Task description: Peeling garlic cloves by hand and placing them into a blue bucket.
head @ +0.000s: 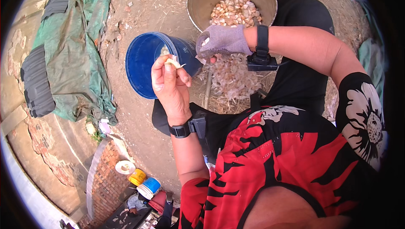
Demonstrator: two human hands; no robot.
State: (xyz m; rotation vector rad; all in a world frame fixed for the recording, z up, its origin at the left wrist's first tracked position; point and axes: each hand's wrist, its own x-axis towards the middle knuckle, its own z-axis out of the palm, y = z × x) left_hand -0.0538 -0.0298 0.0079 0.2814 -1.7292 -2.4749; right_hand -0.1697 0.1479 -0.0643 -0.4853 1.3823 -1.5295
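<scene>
My left hand, bare, pinches a pale garlic clove with loose skin between thumb and fingers, over the near rim of a blue plastic bucket. Some whitish cloves show inside that bucket. My right hand, in a greyish purple knit glove, is curled around a small whitish piece that looks like a garlic clove; a bare fingertip pokes out below. The glove is just in front of a large round metal container holding many unpeeled cloves. Beneath it lies a heap of papery garlic skins.
A thin pole stands beside the skins, between my legs. Green tarpaulin with dark ribbed pieces lies along the wall at left. Farther off are a yellow bucket, a blue-and-white bucket, a white bowl and partly visible people.
</scene>
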